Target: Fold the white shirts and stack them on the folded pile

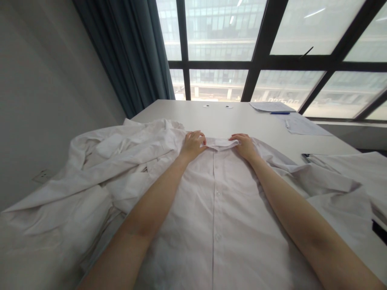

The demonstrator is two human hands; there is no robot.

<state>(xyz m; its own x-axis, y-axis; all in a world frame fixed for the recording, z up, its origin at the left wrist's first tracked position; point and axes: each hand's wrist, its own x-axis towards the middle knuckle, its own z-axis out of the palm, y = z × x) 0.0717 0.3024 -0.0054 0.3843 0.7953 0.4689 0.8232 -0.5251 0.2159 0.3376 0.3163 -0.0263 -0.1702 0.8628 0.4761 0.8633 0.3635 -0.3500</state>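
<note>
A pale grey wall with a socket (44, 176) low on it stands at the far left, then a dark blue curtain (127, 52), then black-framed windows (222, 32) looking onto a building. Below them is a white table (181, 108), with two small round fittings near its far edge.

On the left of the table a rumpled heap of white cloth (90, 169) lies in loose folds, reaching up beside my left wrist. My left hand (194, 145) comes next, at the left end of the collar (222, 143); I pinch the collar's edge between thumb and forefinger, the other fingers curled close together. The white shirt (217, 193) lies front up in the middle of the table, between and under my forearms, collar toward the windows, its line of buttons running down toward me. My right hand (244, 144) has the collar's right end, fingers bent and held together over the edge; I cannot tell where my thumb presses.

Beyond my right arm, loose white fabric (329, 181) spreads in creases. Farther back are papers (272, 106) with a blue pen (280, 113) at their near edge, and another sheet (308, 125) with a small white item (287, 124) on it. Nearer, a dark-edged object (305, 157) shows by a white cloth (359, 165); I cannot tell whether it holds anything. A black object (379, 231) juts in at the far right.
</note>
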